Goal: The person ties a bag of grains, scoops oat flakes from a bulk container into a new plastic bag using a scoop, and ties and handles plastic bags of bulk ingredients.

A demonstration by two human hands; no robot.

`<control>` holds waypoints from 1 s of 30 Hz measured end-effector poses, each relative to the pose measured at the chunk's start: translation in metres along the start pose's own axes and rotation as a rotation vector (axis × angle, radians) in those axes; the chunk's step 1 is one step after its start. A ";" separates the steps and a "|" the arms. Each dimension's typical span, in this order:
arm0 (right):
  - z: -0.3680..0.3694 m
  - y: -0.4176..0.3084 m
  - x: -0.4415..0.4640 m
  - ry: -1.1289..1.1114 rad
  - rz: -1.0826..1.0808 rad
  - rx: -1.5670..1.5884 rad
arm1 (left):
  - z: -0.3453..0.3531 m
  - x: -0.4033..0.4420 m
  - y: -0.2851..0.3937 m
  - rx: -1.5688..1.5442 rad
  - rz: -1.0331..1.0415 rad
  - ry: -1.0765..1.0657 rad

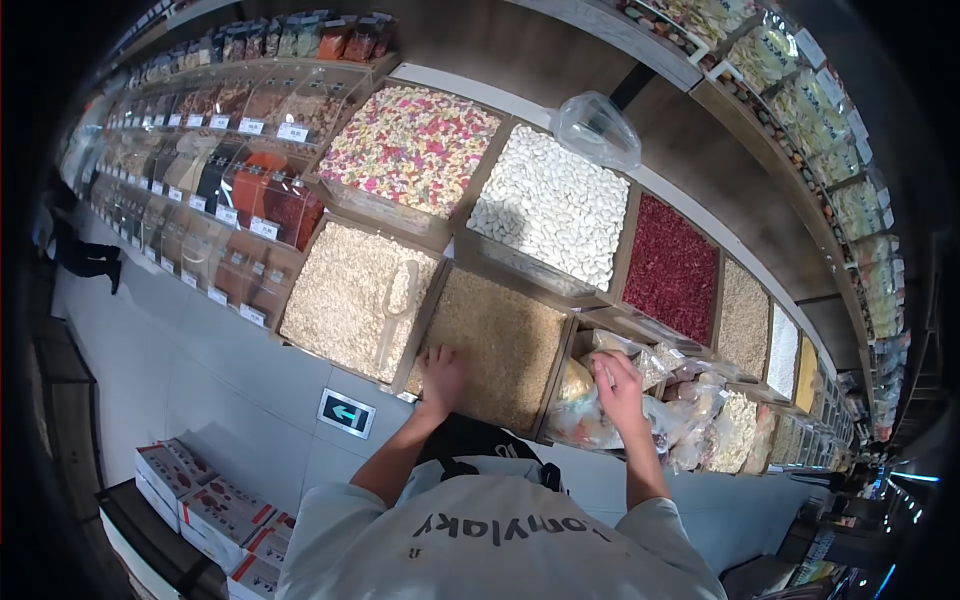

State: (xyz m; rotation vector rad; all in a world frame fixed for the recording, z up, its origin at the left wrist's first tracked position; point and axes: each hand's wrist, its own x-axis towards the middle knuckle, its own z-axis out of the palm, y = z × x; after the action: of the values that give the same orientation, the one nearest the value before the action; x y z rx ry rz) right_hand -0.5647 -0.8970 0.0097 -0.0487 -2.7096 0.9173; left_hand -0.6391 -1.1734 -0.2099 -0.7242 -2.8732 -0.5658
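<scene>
My left hand [441,378] rests at the near left corner of a bin of brown grain [495,340], its fingers spread over the grain. Over a bin of plastic-bagged goods [585,405] is my right hand [618,385], fingers curled together at the edge of the clear bags; whether they grip plastic is too small to tell. Left of the grain, a bin of pale flakes [335,295] has a clear scoop [388,330] lying in it. White beans [550,205] fill the bin behind.
Colourful pasta [408,145] and dark red beans [670,262] fill back bins. A crumpled clear bag [597,130] lies on the rear ledge. Cartons [225,508] stand at lower left. Clear dispensers [210,185] line the left; a person's legs [92,258] show beyond.
</scene>
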 end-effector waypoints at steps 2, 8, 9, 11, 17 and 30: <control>-0.010 0.024 0.051 0.115 -0.060 -0.037 | 0.006 -0.004 0.000 -0.086 -0.084 0.037; -0.005 0.146 0.266 0.338 0.088 -0.139 | -0.022 0.004 0.007 -0.282 -0.140 0.137; -0.002 0.171 0.295 0.284 0.158 -0.067 | -0.036 0.006 0.011 -0.304 -0.155 0.149; -0.005 0.174 0.330 0.238 0.359 -0.009 | -0.047 0.001 0.012 -0.342 -0.164 0.158; 0.011 0.203 0.382 0.139 0.482 0.145 | -0.047 -0.009 -0.010 -0.455 -0.153 0.126; 0.045 -0.073 0.278 0.636 -0.006 0.344 | -0.132 0.049 -0.136 -0.767 0.015 -0.143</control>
State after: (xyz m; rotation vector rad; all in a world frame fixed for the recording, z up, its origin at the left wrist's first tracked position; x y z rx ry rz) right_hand -0.8399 -0.9488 0.0895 -0.2204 -1.9497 1.1223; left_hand -0.7440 -1.3142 -0.1223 -0.8880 -2.7206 -1.7130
